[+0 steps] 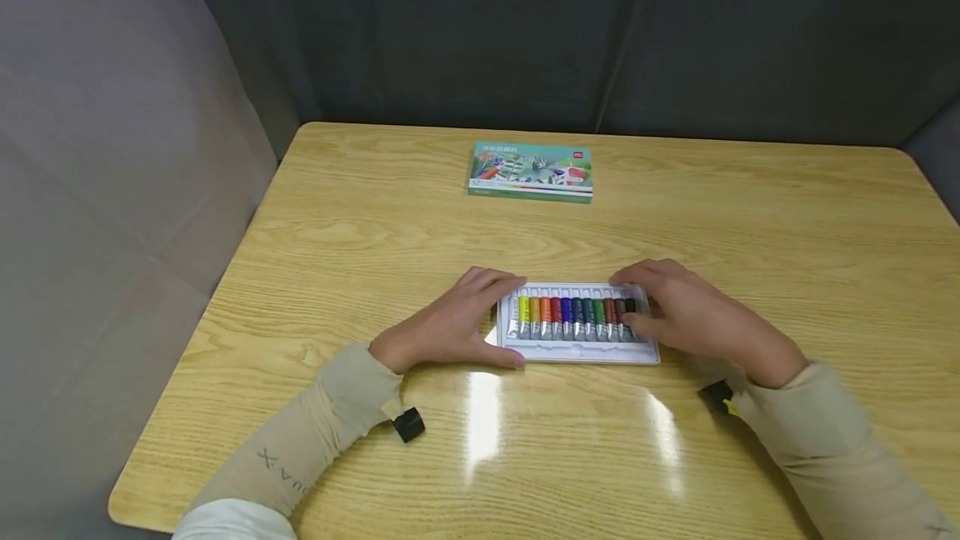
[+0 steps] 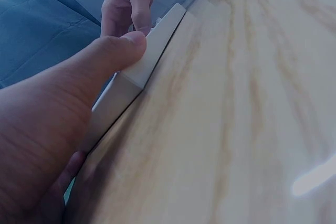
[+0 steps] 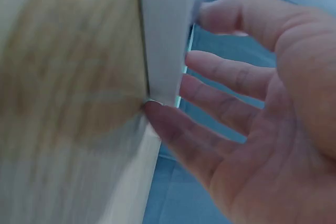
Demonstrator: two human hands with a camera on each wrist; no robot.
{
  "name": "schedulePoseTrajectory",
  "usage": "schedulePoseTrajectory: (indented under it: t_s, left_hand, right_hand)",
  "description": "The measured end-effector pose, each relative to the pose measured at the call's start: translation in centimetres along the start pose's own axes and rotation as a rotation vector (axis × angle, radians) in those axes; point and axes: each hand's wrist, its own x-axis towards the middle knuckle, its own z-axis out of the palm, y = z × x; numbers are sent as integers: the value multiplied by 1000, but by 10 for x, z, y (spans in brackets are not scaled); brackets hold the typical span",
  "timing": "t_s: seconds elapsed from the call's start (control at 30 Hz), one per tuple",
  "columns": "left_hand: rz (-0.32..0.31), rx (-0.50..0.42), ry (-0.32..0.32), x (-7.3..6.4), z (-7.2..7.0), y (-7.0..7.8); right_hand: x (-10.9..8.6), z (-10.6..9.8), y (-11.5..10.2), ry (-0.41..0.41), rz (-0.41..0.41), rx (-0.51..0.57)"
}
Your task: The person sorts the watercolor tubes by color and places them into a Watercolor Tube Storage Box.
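Observation:
A white tray of paint tubes (image 1: 577, 352) lies flat on the table, its tubes (image 1: 577, 319) in one row from white and yellow at the left to black at the right. My left hand (image 1: 457, 319) grips its left end, thumb on the near edge and fingers at the far edge. In the left wrist view the left thumb (image 2: 123, 48) presses the tray's side wall (image 2: 157, 40). At the right end my right hand (image 1: 686, 311) reaches over, thumb touching the dark tubes. Its lower fingers (image 3: 220, 103) stretch loosely beside the tray's end in the right wrist view.
Farther back on the wooden table (image 1: 360, 223) lies a green illustrated paint box (image 1: 531, 173). A dark curtain (image 1: 465, 32) hangs behind the table, and a grey one (image 1: 112, 190) stands at the left.

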Motion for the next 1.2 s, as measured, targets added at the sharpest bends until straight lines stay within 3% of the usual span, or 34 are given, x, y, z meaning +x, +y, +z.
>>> schedulePoseTrajectory:
  t_s: [0.33,1.2]
  left_hand:
    - [-5,6,-4,0,0,1]
    - [-10,-4,-31,0,-2,3]
  right_hand:
    - [-2,11,-13,-97,-22,29]
    - [-1,14,-14,-100,10,-43]
